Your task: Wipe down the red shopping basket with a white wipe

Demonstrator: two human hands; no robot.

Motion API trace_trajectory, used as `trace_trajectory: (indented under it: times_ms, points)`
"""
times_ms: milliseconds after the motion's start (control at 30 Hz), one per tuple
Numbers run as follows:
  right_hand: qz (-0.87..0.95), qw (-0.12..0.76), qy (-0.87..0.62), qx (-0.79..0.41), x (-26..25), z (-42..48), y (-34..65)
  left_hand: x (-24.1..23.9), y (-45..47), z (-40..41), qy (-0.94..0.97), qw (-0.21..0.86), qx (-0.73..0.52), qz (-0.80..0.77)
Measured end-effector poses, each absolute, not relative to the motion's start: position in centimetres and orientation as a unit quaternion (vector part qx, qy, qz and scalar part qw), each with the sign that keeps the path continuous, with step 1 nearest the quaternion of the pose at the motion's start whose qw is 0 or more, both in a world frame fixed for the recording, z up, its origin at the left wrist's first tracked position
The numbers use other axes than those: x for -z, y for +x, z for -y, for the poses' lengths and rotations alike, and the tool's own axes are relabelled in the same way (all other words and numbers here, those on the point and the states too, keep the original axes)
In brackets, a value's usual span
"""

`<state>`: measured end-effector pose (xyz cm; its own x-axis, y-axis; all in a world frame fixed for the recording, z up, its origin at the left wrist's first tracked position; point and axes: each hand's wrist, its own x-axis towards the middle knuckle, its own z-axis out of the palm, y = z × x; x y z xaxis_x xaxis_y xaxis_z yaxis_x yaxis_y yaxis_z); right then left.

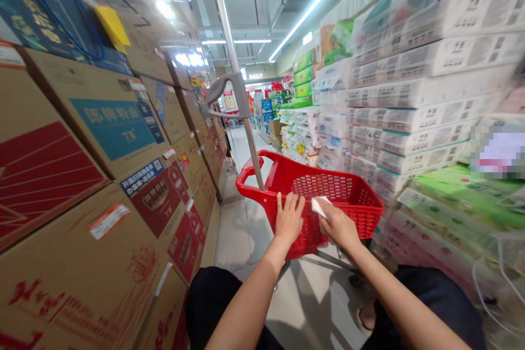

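A red plastic shopping basket on wheels stands on the aisle floor in front of me, with a grey pull handle rising at its left. My left hand lies flat on the basket's near rim, fingers stretched out. My right hand is closed on a small white cloth pressed against the same rim, just right of the left hand. The basket's inside looks bare where it shows.
Stacked cardboard cartons wall the left side of the narrow aisle. Wrapped tissue packs pile high on the right. The pale floor runs ahead to distant shelves. My knees in dark trousers are at the bottom.
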<state>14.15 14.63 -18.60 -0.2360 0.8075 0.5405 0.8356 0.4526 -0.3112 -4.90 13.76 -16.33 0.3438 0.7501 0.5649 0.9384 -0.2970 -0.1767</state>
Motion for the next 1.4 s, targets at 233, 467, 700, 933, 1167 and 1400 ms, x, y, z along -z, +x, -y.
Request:
trace_trajectory:
  times_ms: [233,467,700,933,1167,1400]
  points:
    - [0.738,0.275,-0.614,0.056,19.5,-15.0,21.9,16.4,-6.5,-14.3,-0.798,0.239,0.189,0.520]
    - [0.725,0.248,-0.639,0.068,18.9,-15.0,22.8,15.9,-6.7,-14.7,-0.777,0.234,0.211,0.545]
    - [0.757,0.246,-0.592,0.128,19.6,-13.6,18.3,17.2,-3.4,-14.9,-0.790,0.202,0.194,0.545]
    - [0.798,0.235,-0.537,0.141,19.4,-12.6,12.7,18.1,-2.0,-14.1,-0.799,0.188,0.203,0.533]
    - [0.800,0.264,-0.528,0.105,20.2,-12.7,18.8,17.7,-3.7,-13.5,-0.811,0.172,0.202,0.521]
    - [0.749,0.254,-0.605,0.095,21.8,-13.0,25.7,18.0,-4.0,-13.6,-0.807,0.170,0.216,0.522]
